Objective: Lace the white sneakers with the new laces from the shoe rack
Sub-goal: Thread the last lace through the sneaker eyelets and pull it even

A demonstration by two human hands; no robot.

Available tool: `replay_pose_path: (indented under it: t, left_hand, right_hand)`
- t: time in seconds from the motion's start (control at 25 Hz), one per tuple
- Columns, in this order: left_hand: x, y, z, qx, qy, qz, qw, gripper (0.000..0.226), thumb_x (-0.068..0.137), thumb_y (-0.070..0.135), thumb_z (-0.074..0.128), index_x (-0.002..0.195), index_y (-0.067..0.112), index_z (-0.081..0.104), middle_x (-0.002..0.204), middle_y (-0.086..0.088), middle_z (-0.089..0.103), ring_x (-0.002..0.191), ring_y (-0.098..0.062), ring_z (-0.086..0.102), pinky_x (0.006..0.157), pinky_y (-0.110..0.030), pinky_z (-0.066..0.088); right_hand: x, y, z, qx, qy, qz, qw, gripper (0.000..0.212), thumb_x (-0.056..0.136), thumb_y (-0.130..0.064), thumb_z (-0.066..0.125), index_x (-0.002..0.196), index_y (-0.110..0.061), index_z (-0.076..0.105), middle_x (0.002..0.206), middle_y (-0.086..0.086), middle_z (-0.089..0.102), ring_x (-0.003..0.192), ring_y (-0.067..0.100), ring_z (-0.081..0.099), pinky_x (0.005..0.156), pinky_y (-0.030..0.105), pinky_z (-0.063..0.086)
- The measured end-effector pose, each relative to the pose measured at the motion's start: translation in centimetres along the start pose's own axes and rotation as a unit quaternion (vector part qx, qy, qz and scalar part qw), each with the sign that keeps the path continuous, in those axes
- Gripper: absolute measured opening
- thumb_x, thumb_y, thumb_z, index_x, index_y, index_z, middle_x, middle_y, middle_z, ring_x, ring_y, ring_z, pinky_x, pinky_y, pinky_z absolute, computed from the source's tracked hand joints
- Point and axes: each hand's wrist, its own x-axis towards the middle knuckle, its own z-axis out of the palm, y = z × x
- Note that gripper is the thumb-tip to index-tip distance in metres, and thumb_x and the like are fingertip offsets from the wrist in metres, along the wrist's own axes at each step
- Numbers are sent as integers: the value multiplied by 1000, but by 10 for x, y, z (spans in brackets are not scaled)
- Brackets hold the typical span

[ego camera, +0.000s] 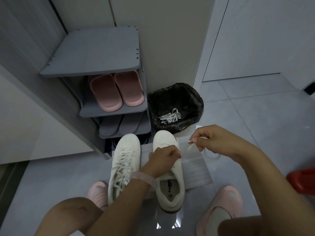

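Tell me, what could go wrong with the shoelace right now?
1. The right hand pinches the new lace near its tip; the rest loops loosely on the floor and might knot or snag.
2. The left hand hides the eyelets of the unlaced sneaker, so the tip could go through a wrong hole.
3. Old laces lie in the bin close by; a dropped lace might fall in with them.

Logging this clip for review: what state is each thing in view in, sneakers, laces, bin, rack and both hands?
Left sneaker: fully laced.
Right sneaker: lacing under way.
New lace: pinched by right hand.
Left hand: fingers curled at the right sneaker's eyelets.
Bin: lined, open, white laces inside.
Shoe rack: pink slippers on a middle shelf.
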Motion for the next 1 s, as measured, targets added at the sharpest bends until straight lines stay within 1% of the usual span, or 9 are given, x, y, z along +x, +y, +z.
replay_pose_path:
  t: [0.16,0.24,0.36,0.48,0.6,0.68,0.8,0.92,1.0]
  left_hand:
    - [0,8,-2,19,-36,-15,999,44,101,38,16,118,30,56,122,-2,59,122,-23,43,104,-38,21]
    - [4,10,1,70,-57,-34,995,51,101,41,15,121,23,59,124,-2,60,124,-24,42,108,-38,22]
    - [3,18,-6,-127,21,-51,990,51,101,33,26,86,12,71,93,0,65,93,-16,56,95,-23,40]
    - [-5,22,-54,-354,175,-94,914,53,101,25,32,57,10,58,65,-4,51,61,-11,43,59,-22,36]
    - [-23,-5,-101,-244,306,-115,913,50,99,26,36,59,10,60,67,-8,56,64,-18,48,58,-25,35]
    - [-32,-23,-106,-83,331,-120,932,34,97,21,39,82,5,65,91,-15,61,85,-27,55,69,-28,38]
    - [-34,-24,-78,38,315,-46,947,26,92,13,47,115,6,57,129,-16,44,108,-32,51,87,-33,40]
    - [-33,-15,-33,134,180,40,974,22,91,17,49,101,5,65,109,-11,59,100,-26,56,83,-32,43]
    - [-33,-18,-3,154,93,75,981,25,90,16,48,99,6,69,103,-9,60,97,-23,57,80,-29,42]
  right_hand:
    - [-10,-3,-1,-31,-157,-18,987,15,92,-16,55,88,-14,69,59,-10,58,50,-6,49,48,3,33]
    - [-12,-2,-2,-29,-163,-15,986,15,92,-17,55,89,-14,69,58,-10,59,51,-4,46,49,6,32]
    - [-10,2,-8,-39,-132,0,990,15,92,-16,54,90,-12,69,60,-10,60,49,-6,47,47,4,32]
    - [-3,10,-9,-113,-106,36,987,15,93,-19,53,87,-17,68,71,-8,69,66,-8,56,58,4,38]
    - [7,22,-7,-153,77,66,983,17,92,-17,53,83,-22,66,81,-4,68,71,3,55,59,11,37]
    - [9,23,-7,-120,176,58,975,17,92,-18,53,86,-20,68,71,-6,58,60,4,47,51,15,33]
    - [11,21,-1,-100,93,10,991,21,95,-17,48,93,-18,69,63,-7,56,53,3,47,47,10,36]
    - [11,23,31,-117,-28,-34,992,27,94,-4,41,99,-24,58,66,-10,60,52,-5,51,53,7,38]
    - [13,35,55,-149,-48,-45,987,23,91,-3,42,91,-25,52,67,-11,61,59,-4,53,58,10,40]
